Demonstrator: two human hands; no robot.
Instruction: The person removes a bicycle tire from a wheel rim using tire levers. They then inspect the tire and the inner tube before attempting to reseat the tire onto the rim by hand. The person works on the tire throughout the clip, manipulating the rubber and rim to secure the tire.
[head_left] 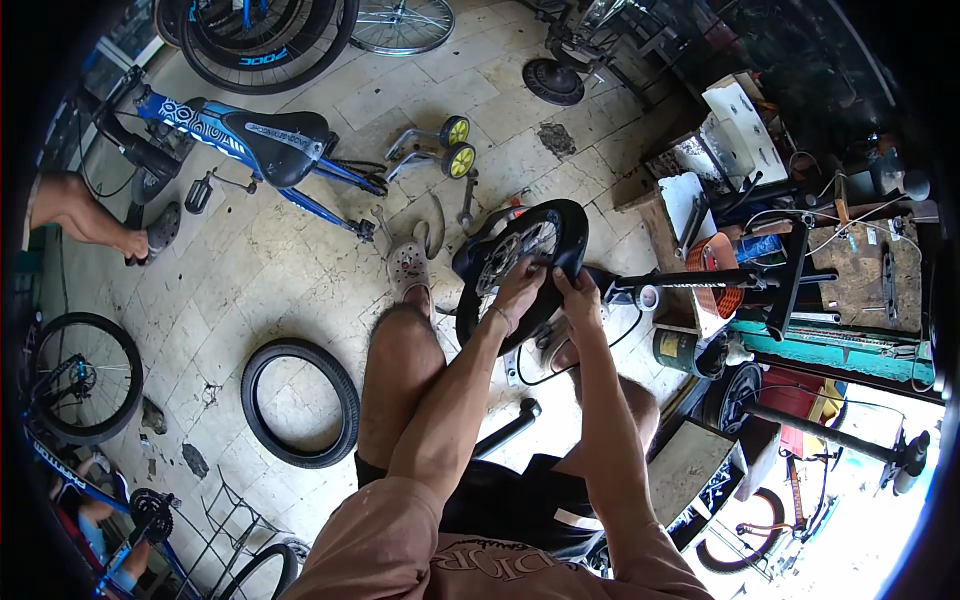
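I see the left hand [518, 290] and right hand [580, 298] close together, fingers and thumbs pinching the near right edge of a small black-tyred wheel [570, 225], which stands tilted between the feet. Just beyond it, on the pale tiled floor [440, 95], lie a spanner [467, 200] and yellow-hubbed training wheels [458, 158]. To the left lies a loose black tyre [349, 415]; far left, a blue bicycle frame [212, 130] with a black saddle [272, 132].

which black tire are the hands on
The black tire near centre, gripped by the left hand and right hand; neither touches the loose floor tire or far-left wheel.
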